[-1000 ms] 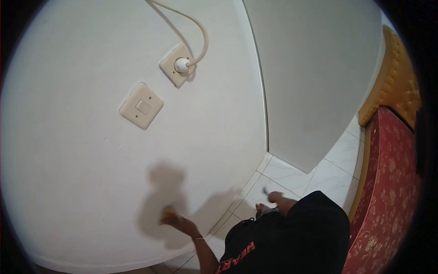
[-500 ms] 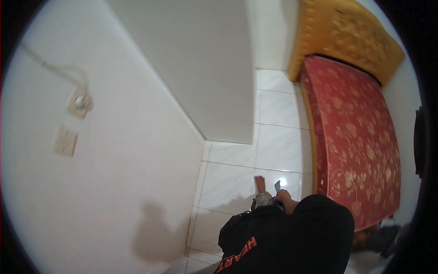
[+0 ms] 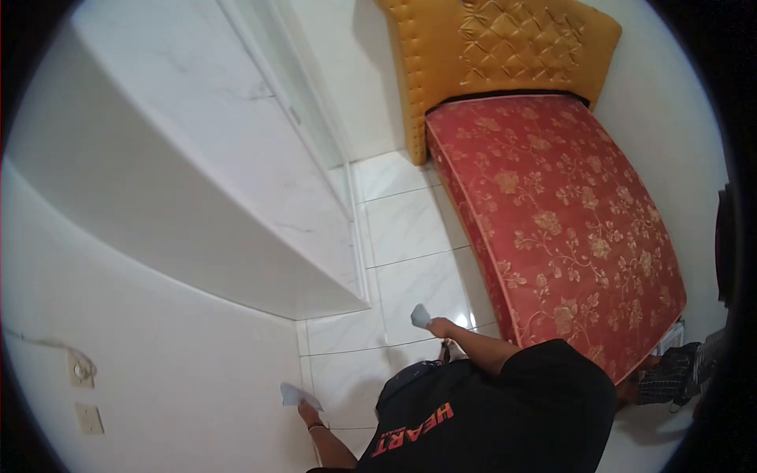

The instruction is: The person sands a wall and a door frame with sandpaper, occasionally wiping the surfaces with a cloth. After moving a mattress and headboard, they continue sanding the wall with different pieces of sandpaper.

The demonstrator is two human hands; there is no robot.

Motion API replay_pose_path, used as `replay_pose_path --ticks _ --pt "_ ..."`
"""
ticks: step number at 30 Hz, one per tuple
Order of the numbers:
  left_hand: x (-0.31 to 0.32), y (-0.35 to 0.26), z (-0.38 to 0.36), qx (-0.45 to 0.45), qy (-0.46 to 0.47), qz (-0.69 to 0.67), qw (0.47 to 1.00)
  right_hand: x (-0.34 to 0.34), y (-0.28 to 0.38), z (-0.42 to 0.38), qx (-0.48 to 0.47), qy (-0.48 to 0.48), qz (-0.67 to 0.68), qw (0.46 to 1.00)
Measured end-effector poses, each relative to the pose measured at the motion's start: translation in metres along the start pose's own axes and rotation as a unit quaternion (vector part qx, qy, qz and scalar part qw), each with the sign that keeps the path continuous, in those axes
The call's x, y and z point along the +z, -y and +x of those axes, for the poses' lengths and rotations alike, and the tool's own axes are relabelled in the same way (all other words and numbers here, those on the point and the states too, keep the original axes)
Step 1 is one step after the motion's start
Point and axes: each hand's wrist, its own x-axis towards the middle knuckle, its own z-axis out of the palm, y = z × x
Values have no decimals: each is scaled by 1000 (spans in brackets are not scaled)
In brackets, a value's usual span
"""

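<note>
My left hand (image 3: pixel 310 412) is stretched out to the lower left, near the white wall. Its fingers are closed on a small grey-blue cloth (image 3: pixel 295 393). Above the tiled floor, my right hand (image 3: pixel 441 326) reaches forward, also closed on a grey-blue cloth (image 3: pixel 420 315). Whether these flat pieces are rags or something like socks cannot be made out. My black shirt (image 3: pixel 489 410) with red lettering fills the bottom of the view, and a dark bag (image 3: pixel 406 380) shows at its front edge.
On the right stands a bed with a red floral mattress (image 3: pixel 552 213) and a gold padded headboard (image 3: pixel 520 43). A white cabinet (image 3: pixel 197 110) with a marbled face rises at the left. Wall sockets (image 3: pixel 90 418) sit low left. Another person's limb in dark patterned cloth (image 3: pixel 670 378) shows beyond the mattress corner.
The view has turned, bringing more of the cabinet face and bed into sight. My left hand has come into view with a cloth. My right arm has extended forward, away from my body.
</note>
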Motion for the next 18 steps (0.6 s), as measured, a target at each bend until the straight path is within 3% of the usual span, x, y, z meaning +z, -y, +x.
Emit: replay_pose_path --ticks 1,2,3,5,8,9,11,12,13,14,15,16,17,18 --pt "18 1 4 139 44 272 951 -15 -18 2 37 -50 46 997" --pt "37 13 6 265 88 509 814 -29 -40 5 50 -48 37 997" --pt "52 31 -2 256 100 502 820 -43 -58 8 83 -105 77 988" --pt "79 54 -13 321 259 647 642 -73 -83 11 127 -184 183 957" --pt "118 61 -40 306 257 624 671 -87 -136 43 152 -224 231 934" --pt "57 89 -43 303 256 613 683 -98 -128 37 195 -237 276 911" --pt "111 62 -19 301 257 585 708 -106 -131 41 173 -213 191 942" --pt "139 50 -6 301 260 568 720 -107 -139 45 106 -195 93 971" --pt "169 37 7 300 262 550 735 -103 -158 62 105 -143 107 978" --pt "200 20 16 297 264 530 749 -49 -251 127 137 -104 85 981" --pt "225 8 30 292 264 512 763 -93 -198 93 109 -93 -6 990" --pt "246 -15 37 284 264 496 777 -57 -269 127 111 -97 -7 989" --pt "267 -26 53 277 264 479 790 -29 -318 179 37 0 -64 997" --pt "290 -41 60 267 265 461 803 -62 -313 136 206 -41 66 975"
